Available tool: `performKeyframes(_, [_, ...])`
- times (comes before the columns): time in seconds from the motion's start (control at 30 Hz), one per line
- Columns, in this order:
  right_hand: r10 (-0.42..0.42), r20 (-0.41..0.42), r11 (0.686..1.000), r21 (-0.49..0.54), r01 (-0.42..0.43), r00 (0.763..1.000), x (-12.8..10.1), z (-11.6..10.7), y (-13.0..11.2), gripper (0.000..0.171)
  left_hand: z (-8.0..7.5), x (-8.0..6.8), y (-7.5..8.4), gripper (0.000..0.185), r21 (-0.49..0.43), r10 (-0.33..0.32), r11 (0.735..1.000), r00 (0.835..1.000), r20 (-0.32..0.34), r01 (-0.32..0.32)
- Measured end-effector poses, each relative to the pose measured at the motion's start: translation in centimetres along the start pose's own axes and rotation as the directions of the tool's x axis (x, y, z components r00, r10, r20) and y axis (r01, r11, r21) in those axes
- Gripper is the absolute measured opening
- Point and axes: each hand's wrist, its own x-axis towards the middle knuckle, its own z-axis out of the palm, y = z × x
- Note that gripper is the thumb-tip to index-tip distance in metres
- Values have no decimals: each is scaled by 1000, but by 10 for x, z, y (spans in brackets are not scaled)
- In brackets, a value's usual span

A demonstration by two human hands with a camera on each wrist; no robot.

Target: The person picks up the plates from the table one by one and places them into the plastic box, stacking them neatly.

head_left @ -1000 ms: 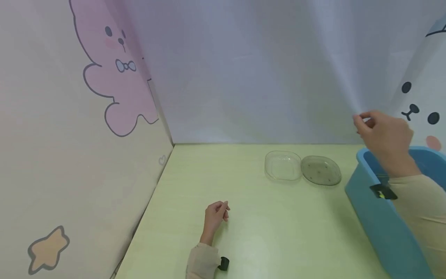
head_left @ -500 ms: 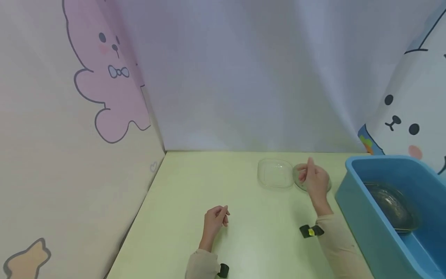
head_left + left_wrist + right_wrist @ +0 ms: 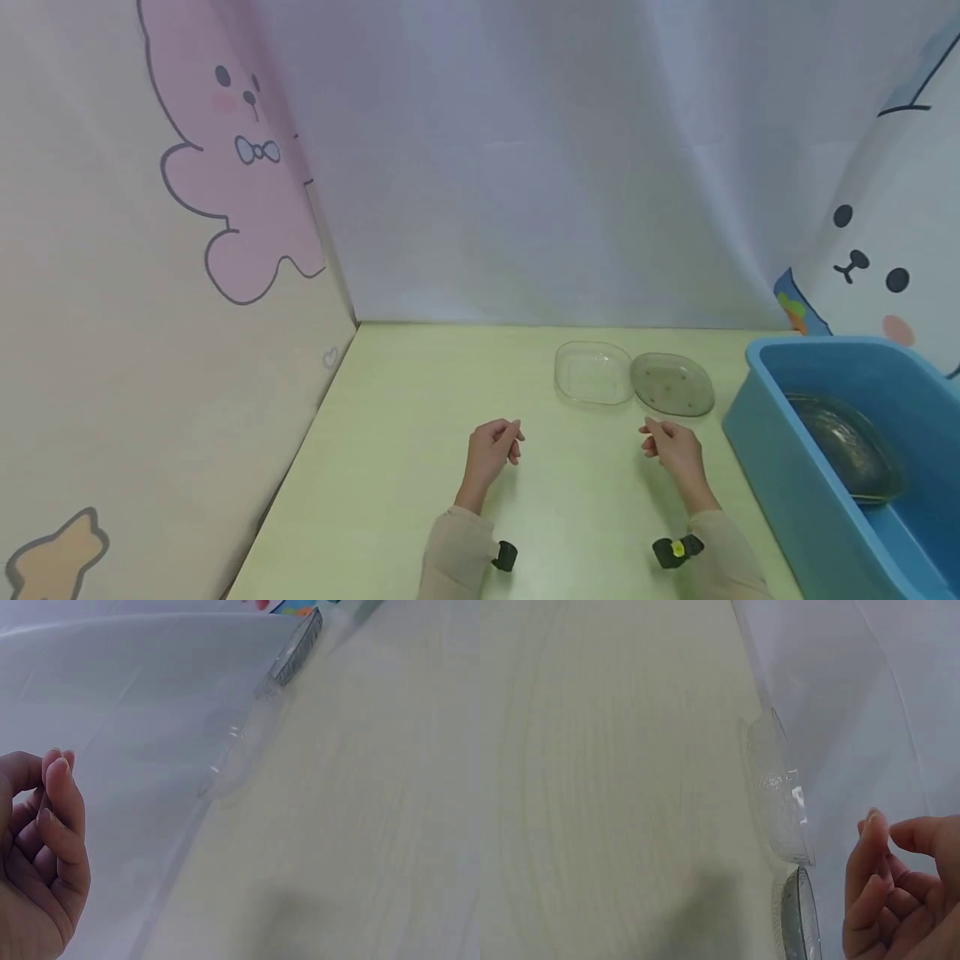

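Two hands (image 3: 585,446) near dishes (image 3: 633,382)

Both arms in long beige sleeves, plain knit, cuffs ending at the wrists. Left hand (image 3: 493,450) and right hand (image 3: 675,448) bare, no rings or gloves seen. Small black device (image 3: 505,556) strapped at the left cuff. Matching black device (image 3: 677,551) at the right cuff, with a yellow spot on it.

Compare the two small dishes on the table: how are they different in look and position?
The clear dish is colourless and see-through; the grey dish is smoky, with dark specks. The clear dish lies to the left, the grey dish closer to the blue tub and the right hand. Both are shallow, rounded squares, side by side, held by neither hand.
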Motion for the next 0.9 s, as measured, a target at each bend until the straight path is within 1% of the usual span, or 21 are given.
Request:
performKeyframes(0.07, [21, 51, 1000, -22, -20, 998, -2, -5, 7, 47, 7, 7, 7, 32, -3, 7, 1000, 1000, 20, -7])
performKeyframes(0.13, [40, 78, 999, -28, -38, 996, -4, -9, 13, 44, 15, 14, 14, 31, -7, -1, 1000, 999, 39, 1])
performKeyframes(0.3, [71, 90, 997, -14, -70, 993, -10, -16, 21, 42, 38, 35, 29, 30, 26, -42, 999, 996, 81, 40])
performKeyframes(0.43, [73, 87, 997, -15, -71, 994, -14, -22, 26, 44, 60, 54, 33, 32, 64, -52, 997, 994, 95, 46])
performKeyframes(0.53, [72, 88, 997, -36, -69, 994, -20, -28, 29, 43, 77, 67, 30, 32, 75, -95, 993, 992, 80, 89])
performKeyframes(0.63, [72, 93, 996, -59, -67, 993, -25, -33, 32, 42, 88, 81, 22, 32, 70, -191, 980, 979, 63, 187])
performKeyframes(0.7, [65, 92, 996, -67, -59, 994, -27, -35, 32, 42, 91, 91, 13, 35, 91, -251, 965, 967, 55, 245])
performKeyframes(0.8, [55, 92, 995, -90, -47, 994, -30, -34, 31, 39, 92, 102, 0, 40, 134, -321, 940, 946, 40, 313])
performKeyframes(0.9, [34, 92, 995, -101, -24, 995, -32, -30, 30, 38, 90, 108, -6, 44, 162, -343, 928, 939, 22, 335])
